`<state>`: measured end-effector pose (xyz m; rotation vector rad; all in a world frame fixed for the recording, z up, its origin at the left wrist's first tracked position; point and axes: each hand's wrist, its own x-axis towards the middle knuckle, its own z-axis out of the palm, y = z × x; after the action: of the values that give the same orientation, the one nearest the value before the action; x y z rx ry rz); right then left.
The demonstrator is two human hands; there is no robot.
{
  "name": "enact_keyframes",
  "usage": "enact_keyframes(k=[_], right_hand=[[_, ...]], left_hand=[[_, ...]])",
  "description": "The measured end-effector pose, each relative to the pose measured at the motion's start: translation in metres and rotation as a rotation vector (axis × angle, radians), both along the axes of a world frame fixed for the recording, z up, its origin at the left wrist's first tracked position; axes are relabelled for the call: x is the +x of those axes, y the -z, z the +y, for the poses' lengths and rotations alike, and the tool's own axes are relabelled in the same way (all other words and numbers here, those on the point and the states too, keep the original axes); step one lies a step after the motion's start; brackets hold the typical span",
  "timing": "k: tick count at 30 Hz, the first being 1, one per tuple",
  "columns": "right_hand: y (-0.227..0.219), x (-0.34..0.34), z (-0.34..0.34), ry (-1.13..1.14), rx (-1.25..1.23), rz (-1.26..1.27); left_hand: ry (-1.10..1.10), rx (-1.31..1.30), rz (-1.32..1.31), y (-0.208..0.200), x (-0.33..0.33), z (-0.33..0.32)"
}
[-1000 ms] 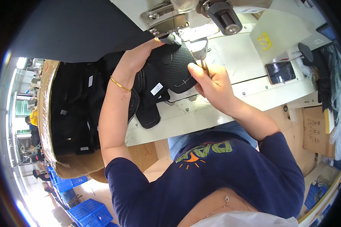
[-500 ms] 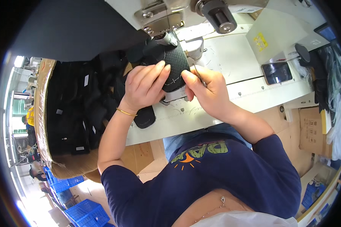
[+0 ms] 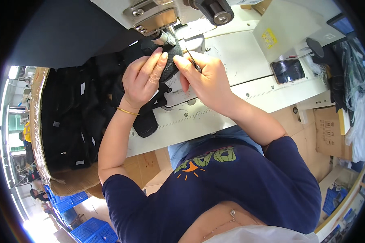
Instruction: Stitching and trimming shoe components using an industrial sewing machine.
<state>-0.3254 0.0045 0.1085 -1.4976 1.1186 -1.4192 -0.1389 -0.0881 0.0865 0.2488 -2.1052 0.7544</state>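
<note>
A black textured fabric piece (image 3: 174, 52) lies beneath the needle area of a sewing machine (image 3: 160, 20). On its left side rests my left hand (image 3: 144, 77), closed, fingers held together along the edge; its thumb is mostly hidden. My right hand (image 3: 205, 79) is closed at the piece's right edge, thumb and forefinger against it. A slim dark pointed tool (image 3: 193, 60) sticks up from between the right fingers; its exact kind cannot be made out. Another black piece with a rounded end (image 3: 146, 126) hangs over the table edge below my left wrist.
A large carton (image 3: 39, 121) full of black fabric pieces (image 3: 69, 117) stands at the left. On the white machine table (image 3: 235, 50) a phone (image 3: 287, 71) lies to the right. Clear plastic bags (image 3: 359, 73) hang at far right. Blue crates (image 3: 94, 231) stand on the floor, lower left.
The whole view has shifted, so the scene sits further left. Both hands have moved toward the machine along with the fabric piece, whose stitched near end is now mostly covered by them.
</note>
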Motion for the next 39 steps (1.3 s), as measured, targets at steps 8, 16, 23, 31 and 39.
enact_keyframes(k=[8,16,23,31,39], right_hand=[[0.001,0.006,-0.004,0.035,-0.012,-0.017],[0.009,0.007,-0.010,0.064,-0.048,-0.062],[0.003,0.000,-0.007,0.029,0.075,-0.211],[0.002,0.008,-0.008,0.085,0.045,-0.221],[0.002,-0.002,-0.005,0.020,0.128,-0.264]], left_hand=[[-0.089,0.055,0.042,0.002,-0.004,0.000],[-0.170,0.029,0.003,-0.023,-0.014,0.032],[-0.296,0.037,-0.049,-0.041,-0.040,0.056],[-0.517,0.035,-0.151,-0.034,-0.045,0.063],[-0.529,0.065,-0.081,-0.032,-0.039,0.093]])
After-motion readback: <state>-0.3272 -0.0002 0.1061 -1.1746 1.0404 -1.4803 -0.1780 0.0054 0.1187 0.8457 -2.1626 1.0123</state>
